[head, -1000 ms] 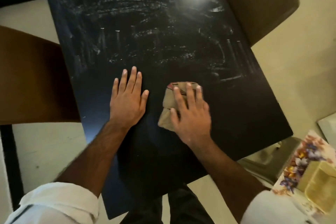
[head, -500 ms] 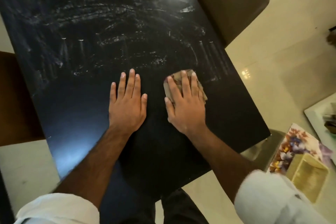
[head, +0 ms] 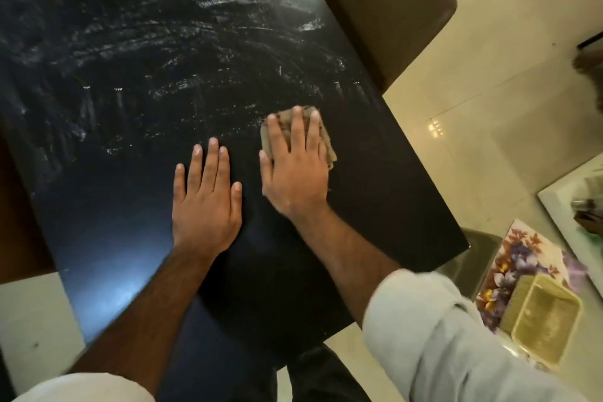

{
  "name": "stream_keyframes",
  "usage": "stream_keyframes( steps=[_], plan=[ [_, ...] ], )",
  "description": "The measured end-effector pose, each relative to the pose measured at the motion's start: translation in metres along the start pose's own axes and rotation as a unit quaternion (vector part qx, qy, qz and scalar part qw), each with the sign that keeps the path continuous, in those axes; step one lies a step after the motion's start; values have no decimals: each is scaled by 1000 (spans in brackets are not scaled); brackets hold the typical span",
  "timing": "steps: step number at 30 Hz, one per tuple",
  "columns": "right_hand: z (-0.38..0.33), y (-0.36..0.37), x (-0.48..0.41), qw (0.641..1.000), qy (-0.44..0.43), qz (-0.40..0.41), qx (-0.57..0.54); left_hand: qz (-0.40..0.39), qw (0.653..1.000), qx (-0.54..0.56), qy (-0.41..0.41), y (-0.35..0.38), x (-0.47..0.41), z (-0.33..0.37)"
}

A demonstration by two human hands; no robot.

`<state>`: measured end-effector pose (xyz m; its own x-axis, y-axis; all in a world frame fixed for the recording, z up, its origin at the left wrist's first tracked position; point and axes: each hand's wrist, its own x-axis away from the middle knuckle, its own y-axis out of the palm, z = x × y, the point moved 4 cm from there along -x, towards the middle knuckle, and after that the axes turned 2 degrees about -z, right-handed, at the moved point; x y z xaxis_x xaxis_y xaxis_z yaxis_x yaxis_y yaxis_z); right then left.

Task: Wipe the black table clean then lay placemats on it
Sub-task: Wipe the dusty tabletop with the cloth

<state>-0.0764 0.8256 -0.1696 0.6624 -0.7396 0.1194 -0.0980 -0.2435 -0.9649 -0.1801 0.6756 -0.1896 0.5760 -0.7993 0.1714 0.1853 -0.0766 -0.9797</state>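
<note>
The left hand point(head: 205, 206) was laid flat on the glossy black rectangular table point(head: 107, 225), palm down, with the fingers straight and slightly spread and nothing held beneath them. Just beside it, the right hand point(head: 293, 166) was pressed flat, fingers extended, onto a folded beige-brown cleaning cloth point(head: 329, 148), which was pinned against the tabletop near the table's right edge; only the cloth's rumpled edges were seen around the fingers. Both forearms were bared, with pale sleeves rolled up near the elbows. The far part of the table was covered in whitish, streaky, arc-shaped smears, while the near part around the hands was seen as dark, smooth and reflective. A brown padded chair point(head: 385, 6) was tucked at the table's far right side. On the pale tiled floor at the right, a floral-patterned placemat point(head: 522, 258) was seen, with a yellowish woven rectangular mat point(head: 545, 323) lying on it.
</note>
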Motion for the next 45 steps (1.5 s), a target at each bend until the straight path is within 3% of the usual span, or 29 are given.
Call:
stream_keyframes(
  steps=[2,5,9,11,14,17,19,24,27,31,35,38,42,45],
  plan=[
    [16,1,28,1000,5,-23,-4,1,1000,5,0,-1,-1,-2],
    [77,-6,46,994,105,-35,7,0,1000,0,-3,-1,2,-5],
    [114,-19,-3,976,216,13,1,-4,1000,-9,-7,1,2,-8],
    [85,-18,-39,980,195,37,0,-5,1000,-10,-8,2,2,-11],
    [9,-2,-60,993,98,53,22,-6,1000,-9,-7,2,2,-12],
    [-55,13,-29,999,5,29,28,-20,999,43,-9,-3,6,-23],
    [-54,15,2,999,-16,2,30,-21,998,44,-29,-8,10,-47],
    [2,7,59,989,140,-4,44,-20,997,0,-78,-17,35,-139],
    [-20,11,43,977,211,21,29,-37,997,-6,-70,-11,48,-161],
    [-114,31,-9,987,148,58,26,-24,998,9,-63,-4,51,-163],
    [-208,54,-7,999,24,31,18,-20,997,32,-62,-3,53,-168],
    [-206,56,37,998,-49,-12,41,-39,995,28,-91,-4,67,-183],
    [-134,43,81,996,35,-38,67,-38,994,15,-97,-1,92,-203],
    [-115,36,62,991,116,-6,64,-33,995,21,-92,3,96,-206]
  ],
)
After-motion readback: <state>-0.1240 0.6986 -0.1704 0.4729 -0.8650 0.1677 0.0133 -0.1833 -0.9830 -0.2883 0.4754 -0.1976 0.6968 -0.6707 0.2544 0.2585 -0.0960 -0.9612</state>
